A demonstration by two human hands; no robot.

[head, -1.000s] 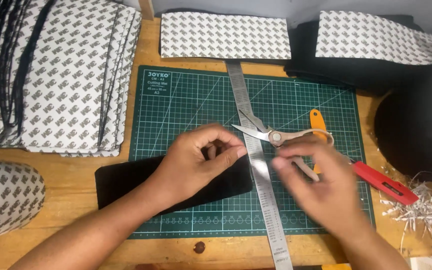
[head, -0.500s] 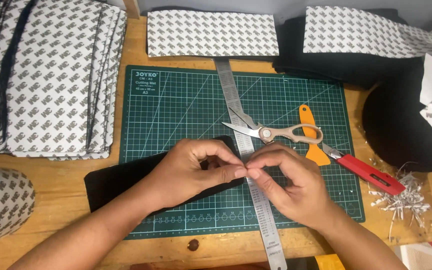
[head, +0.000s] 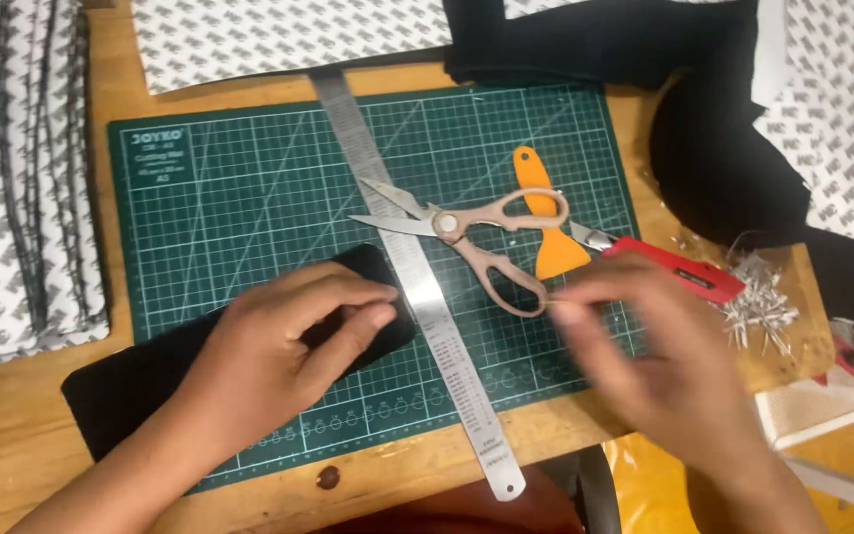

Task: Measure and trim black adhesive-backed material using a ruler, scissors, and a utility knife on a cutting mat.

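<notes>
A black strip (head: pixel 130 381) lies across the lower left of the green cutting mat (head: pixel 249 198). My left hand (head: pixel 284 341) rests on the strip's right end, with fingers and thumb closed around that end. Blurred by motion, my right hand (head: pixel 644 351) is over the mat's lower right corner, apart from the strip, its fingertips near the scissors' handles. I cannot tell whether it pinches anything. A steel ruler (head: pixel 447 346) runs down the mat between the two hands.
Pink-handled scissors (head: pixel 476 242), an orange scraper (head: pixel 546 222) and a red utility knife (head: pixel 679 272) lie on the mat's right half. Pale slivers (head: pixel 758 302) are heaped beside it. Patterned sheets (head: pixel 12 178) are stacked at left, and black fabric (head: pixel 714 168) lies at upper right.
Both hands met at the strip's right end; now my right hand has pulled away to the right while my left stays on the strip. The camera has moved in closer.
</notes>
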